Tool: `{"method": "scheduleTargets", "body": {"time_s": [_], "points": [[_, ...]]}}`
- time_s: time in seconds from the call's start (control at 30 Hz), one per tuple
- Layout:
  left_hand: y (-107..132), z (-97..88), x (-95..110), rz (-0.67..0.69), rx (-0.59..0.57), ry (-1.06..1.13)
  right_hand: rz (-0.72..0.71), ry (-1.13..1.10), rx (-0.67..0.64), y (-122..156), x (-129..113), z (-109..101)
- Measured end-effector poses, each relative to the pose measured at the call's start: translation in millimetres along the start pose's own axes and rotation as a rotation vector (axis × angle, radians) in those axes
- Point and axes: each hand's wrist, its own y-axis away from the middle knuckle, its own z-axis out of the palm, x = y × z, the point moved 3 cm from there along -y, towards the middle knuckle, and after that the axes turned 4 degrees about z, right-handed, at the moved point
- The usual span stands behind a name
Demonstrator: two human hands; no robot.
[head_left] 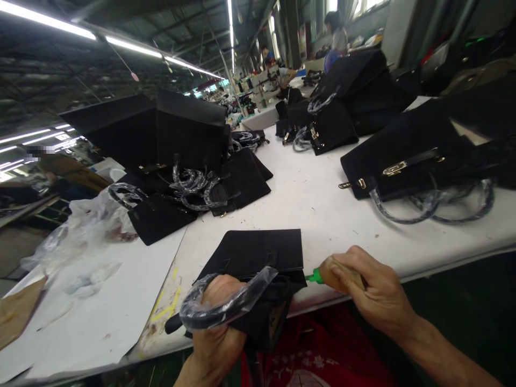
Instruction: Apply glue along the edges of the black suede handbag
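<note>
A black handbag (258, 244) lies at the table's front edge, its plastic-wrapped handle (226, 312) arching over my left hand (220, 322). That hand is closed on the near side of the bag, with some fingers hidden by the handle and the bag's folds. My right hand (368, 287) wraps round a small amber squeeze bottle (338, 273) with a green nozzle (315, 277). The nozzle points left, its tip at or very near the bag's right edge; I cannot tell whether it touches.
Black handbags (189, 129) stand stacked at the left back, and more bags (407, 156) lie at the right. They rest on a white table (306, 199). Clear plastic (84, 231) is heaped on the left. Far back, a person (337, 35) is at another table.
</note>
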Motion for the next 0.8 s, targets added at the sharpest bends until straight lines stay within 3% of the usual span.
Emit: {"method": "scheduleTargets", "body": {"time_s": [0.1, 0.27, 0.37, 0.7, 0.8], "points": [[-3.0, -0.2, 2.7, 0.027, 0.006, 0.005, -0.014, -0.066, -0.041, 0.1, -3.1, -2.4], [-4.5, 0.8, 4.1, 0.02, 0.007, 0.025, 0.018, 0.06, 0.041, -2.2, 9.2, -3.3], [-3.0, 1.6, 2.8, 0.012, 0.005, 0.022, 0.036, 0.014, 0.0, -4.9, 12.7, -1.8], [-6.5, 2.7, 3.1, 0.001, 0.025, -0.003, 0.065, -0.019, -0.096, -6.5, -2.4, -8.8], [-7.2, 3.6, 3.0, 0.009, 0.042, -0.015, 0.042, 0.043, -0.044, -3.5, -5.7, -11.4]]}}
